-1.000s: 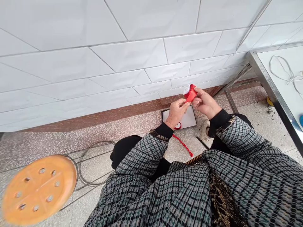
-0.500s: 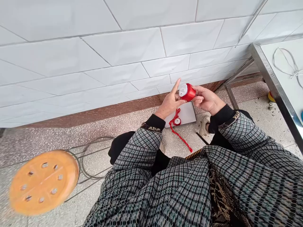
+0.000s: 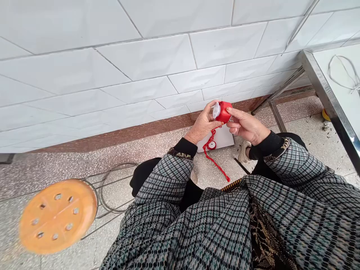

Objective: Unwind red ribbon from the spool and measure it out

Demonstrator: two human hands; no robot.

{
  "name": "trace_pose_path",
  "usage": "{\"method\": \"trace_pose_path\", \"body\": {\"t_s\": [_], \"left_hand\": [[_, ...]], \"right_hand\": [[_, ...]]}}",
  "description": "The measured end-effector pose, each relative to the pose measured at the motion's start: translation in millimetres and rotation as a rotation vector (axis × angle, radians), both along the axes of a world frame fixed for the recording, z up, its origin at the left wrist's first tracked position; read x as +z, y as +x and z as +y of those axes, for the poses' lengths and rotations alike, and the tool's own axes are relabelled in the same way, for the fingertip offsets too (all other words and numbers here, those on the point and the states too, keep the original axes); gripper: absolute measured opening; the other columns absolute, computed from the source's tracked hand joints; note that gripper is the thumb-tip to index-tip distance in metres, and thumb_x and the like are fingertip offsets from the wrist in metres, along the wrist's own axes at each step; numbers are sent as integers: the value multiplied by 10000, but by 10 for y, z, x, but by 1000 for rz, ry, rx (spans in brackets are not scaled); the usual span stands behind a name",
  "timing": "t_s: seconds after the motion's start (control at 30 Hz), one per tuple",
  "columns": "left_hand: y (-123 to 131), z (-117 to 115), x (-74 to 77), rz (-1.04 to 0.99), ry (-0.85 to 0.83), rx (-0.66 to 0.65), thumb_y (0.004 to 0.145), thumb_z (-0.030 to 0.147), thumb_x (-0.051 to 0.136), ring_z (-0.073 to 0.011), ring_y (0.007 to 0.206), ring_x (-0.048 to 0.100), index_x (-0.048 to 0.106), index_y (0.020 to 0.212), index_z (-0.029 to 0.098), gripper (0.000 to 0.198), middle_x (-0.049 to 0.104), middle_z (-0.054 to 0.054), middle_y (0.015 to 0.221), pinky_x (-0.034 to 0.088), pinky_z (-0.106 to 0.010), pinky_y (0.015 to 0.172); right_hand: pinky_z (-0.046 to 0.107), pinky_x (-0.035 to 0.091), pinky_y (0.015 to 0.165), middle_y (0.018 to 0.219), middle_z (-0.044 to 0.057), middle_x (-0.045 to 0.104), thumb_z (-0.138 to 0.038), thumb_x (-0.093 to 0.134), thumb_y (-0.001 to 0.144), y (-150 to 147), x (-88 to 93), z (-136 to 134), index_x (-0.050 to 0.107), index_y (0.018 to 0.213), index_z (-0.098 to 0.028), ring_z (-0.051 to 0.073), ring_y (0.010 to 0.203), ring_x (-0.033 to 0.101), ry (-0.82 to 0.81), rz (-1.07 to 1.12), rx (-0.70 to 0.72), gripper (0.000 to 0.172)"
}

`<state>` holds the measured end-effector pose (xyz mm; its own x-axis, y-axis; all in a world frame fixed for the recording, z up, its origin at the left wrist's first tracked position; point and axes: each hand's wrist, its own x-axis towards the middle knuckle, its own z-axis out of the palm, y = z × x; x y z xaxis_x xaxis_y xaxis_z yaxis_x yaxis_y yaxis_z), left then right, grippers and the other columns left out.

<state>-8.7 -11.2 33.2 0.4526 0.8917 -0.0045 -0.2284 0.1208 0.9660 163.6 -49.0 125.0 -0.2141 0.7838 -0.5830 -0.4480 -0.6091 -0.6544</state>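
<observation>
A roll of red ribbon [image 3: 225,111] with a white labelled end is held up in front of me, above the floor. My left hand [image 3: 201,123] is closed round its white end, thumb below and index finger on top. From the other side, my right hand [image 3: 247,125] touches the red ribbon with its thumb, the other fingers curled underneath. Below the hands, a white flat box or board [image 3: 227,138] lies on the floor. On it rest a small red spool [image 3: 212,145] with a white centre and a red twisted cord [image 3: 213,162], which trails off onto the floor.
A white tiled wall [image 3: 152,56] rises close ahead. At right stands a metal-framed table [image 3: 323,80] with a loop of pale cable [image 3: 344,75] on top. To the left, an orange round stool seat [image 3: 56,217] with holes stands on a thin metal frame.
My left index finger, earlier pointing up, has bent down onto the roll. The roll has turned slightly, and my right thumb has shifted onto its red side.
</observation>
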Motion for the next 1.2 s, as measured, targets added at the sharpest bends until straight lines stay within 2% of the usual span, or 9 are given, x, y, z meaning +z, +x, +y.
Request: {"method": "trace_pose_path", "body": {"t_s": [0.17, 0.37, 0.57, 0.67, 0.83, 0.97, 1.03, 1.13, 1.2], "left_hand": [[94, -85, 111, 13, -162, 137, 790, 359, 923, -144, 652, 643, 586, 1401, 271, 703, 696, 0, 796, 513, -263, 638], [286, -205, 68, -15, -134, 232, 843, 257, 831, -123, 621, 579, 552, 1317, 241, 550, 660, 27, 750, 437, -249, 618], [298, -230, -79, 20, 28, 301, 848, 275, 766, -76, 549, 404, 573, 929, 198, 223, 511, 73, 632, 306, -221, 577], [266, -220, -64, 77, 49, 298, 857, 299, 735, -83, 564, 397, 637, 926, 183, 167, 500, 64, 632, 312, -229, 586], [251, -250, 2, 126, 33, 249, 827, 308, 719, -95, 592, 436, 744, 1051, 152, 274, 579, 32, 685, 334, -253, 598], [240, -274, 55, 23, -84, 199, 754, 246, 700, -84, 535, 377, 720, 1281, 158, 535, 544, 59, 653, 306, -255, 557], [205, -255, 106, -70, -184, 150, 720, 229, 696, -75, 506, 338, 718, 1274, 166, 558, 494, 79, 620, 359, -258, 576], [98, -174, 203, -251, -339, 91, 718, 233, 679, -71, 480, 282, 725, 949, 172, 243, 353, 96, 539, 480, -287, 666], [1, -106, 260, -343, -401, 106, 735, 227, 661, -80, 486, 269, 626, 750, 196, 49, 258, 94, 516, 517, -296, 709]], "right_hand": [[167, 357, 448, 577, -97, 468, -228, 864, 887, -168, -79, -57, 670, 841, -173, 45, 465, 327, 230, -213, -112, 207], [137, 296, 416, 617, -77, 544, -133, 760, 967, -97, -181, 104, 626, 815, -153, 17, 439, 297, 82, -75, -242, 203], [101, 364, 428, 635, -49, 575, -74, 639, 1032, -30, -226, 249, 614, 808, -154, 12, 440, 393, -84, 48, -248, 239], [103, 371, 421, 634, -50, 579, -177, 650, 1064, -33, -230, 261, 639, 868, -168, 19, 427, 391, -89, 41, -271, 197], [130, 385, 426, 603, -45, 546, -280, 572, 1115, -71, -319, 242, 588, 805, -163, 36, 427, 406, -39, -36, -320, 332], [169, 353, 439, 601, -40, 541, -214, 583, 1091, -141, -451, 230, 593, 768, -164, 61, 449, 422, 49, -272, -282, 327], [197, 289, 442, 562, -46, 512, -199, 576, 1083, -169, -520, 234, 589, 727, -167, 69, 447, 390, 101, -455, -221, 358], [238, 273, 501, 496, -57, 460, -219, 621, 1054, -172, -596, 234, 576, 644, -177, 84, 467, 381, 223, -744, -72, 414], [260, 293, 559, 485, -51, 456, -228, 651, 1031, -151, -619, 222, 557, 590, -182, 100, 510, 410, 330, -905, 56, 453]]}}
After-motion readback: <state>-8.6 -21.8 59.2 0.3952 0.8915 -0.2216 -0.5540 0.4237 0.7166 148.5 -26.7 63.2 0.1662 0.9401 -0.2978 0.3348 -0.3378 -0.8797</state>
